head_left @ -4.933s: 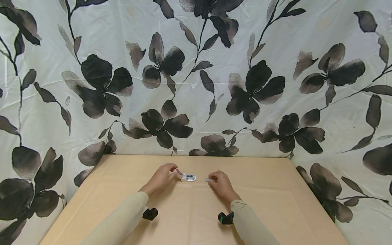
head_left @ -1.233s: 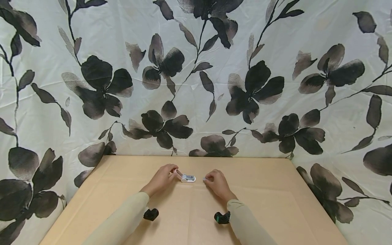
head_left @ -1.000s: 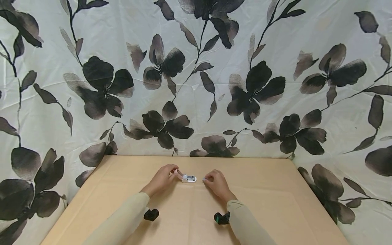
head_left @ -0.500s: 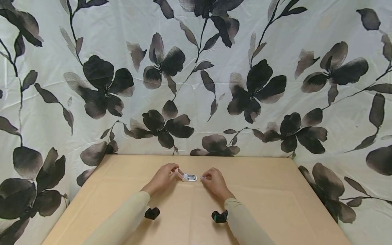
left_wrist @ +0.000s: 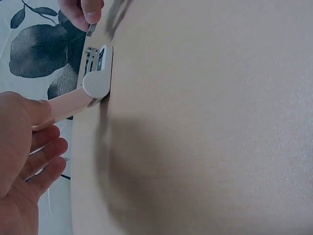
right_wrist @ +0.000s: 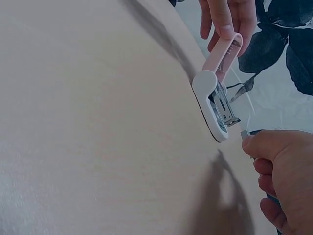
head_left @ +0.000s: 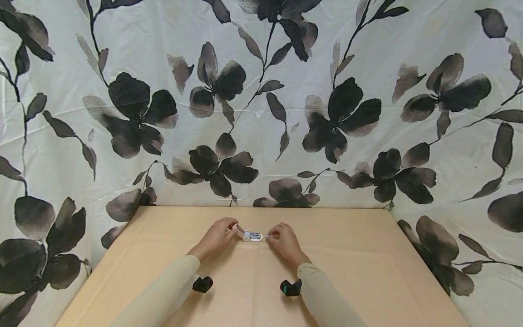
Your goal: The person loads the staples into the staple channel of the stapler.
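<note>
A small pink and white stapler (head_left: 252, 236) stands on the table with its pink top arm (right_wrist: 218, 56) swung up and back, baring the metal staple channel (right_wrist: 223, 110). My left hand (head_left: 219, 237) pinches the end of that raised arm between thumb and fingers; in the left wrist view, the other fingers (left_wrist: 46, 154) hang loosely curled below. My right hand (head_left: 284, 242) pinches a short grey strip of staples (left_wrist: 91, 30), its end poking out past the thumb. That strip is a small gap away from the stapler's front end, and the fingers hide most of it.
The tan table top (head_left: 347, 272) stretches around both hands. Behind its far edge hangs a white cloth (head_left: 278, 136) with dark flowers. Black wrist cameras (head_left: 291, 288) sit below both wrists.
My right hand has moved left with the staple strip, narrowing the gap to the stapler. My left hand and the stapler have stayed nearly still.
</note>
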`<state>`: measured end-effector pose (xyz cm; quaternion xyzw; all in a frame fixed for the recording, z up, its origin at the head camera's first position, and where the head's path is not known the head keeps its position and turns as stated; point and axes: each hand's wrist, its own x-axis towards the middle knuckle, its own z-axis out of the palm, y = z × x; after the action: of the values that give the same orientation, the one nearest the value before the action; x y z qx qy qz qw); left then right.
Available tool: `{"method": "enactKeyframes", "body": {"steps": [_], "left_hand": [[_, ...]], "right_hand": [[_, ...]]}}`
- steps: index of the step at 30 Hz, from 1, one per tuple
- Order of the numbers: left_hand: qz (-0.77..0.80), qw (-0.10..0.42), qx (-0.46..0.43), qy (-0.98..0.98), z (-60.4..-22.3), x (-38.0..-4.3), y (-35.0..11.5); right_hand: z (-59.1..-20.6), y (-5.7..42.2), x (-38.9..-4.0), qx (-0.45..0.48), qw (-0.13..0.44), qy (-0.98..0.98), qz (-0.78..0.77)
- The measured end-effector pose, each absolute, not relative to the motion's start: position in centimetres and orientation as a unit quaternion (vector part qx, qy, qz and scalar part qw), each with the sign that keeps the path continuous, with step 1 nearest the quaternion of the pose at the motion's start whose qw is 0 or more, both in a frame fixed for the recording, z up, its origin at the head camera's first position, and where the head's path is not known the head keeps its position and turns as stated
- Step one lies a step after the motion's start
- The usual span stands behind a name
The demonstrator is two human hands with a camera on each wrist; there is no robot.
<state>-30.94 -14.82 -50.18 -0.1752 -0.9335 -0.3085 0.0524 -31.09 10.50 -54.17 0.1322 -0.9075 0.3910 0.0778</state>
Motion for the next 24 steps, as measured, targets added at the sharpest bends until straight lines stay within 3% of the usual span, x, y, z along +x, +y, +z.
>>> {"method": "enactKeyframes", "body": {"steps": [24], "left_hand": [[-0.304,0.071,-0.184,-0.932,-50.3,-30.7,-14.7]], "right_hand": [[-53.5,9.2,-31.0,0.143,0.084,-0.902,0.398]]}}
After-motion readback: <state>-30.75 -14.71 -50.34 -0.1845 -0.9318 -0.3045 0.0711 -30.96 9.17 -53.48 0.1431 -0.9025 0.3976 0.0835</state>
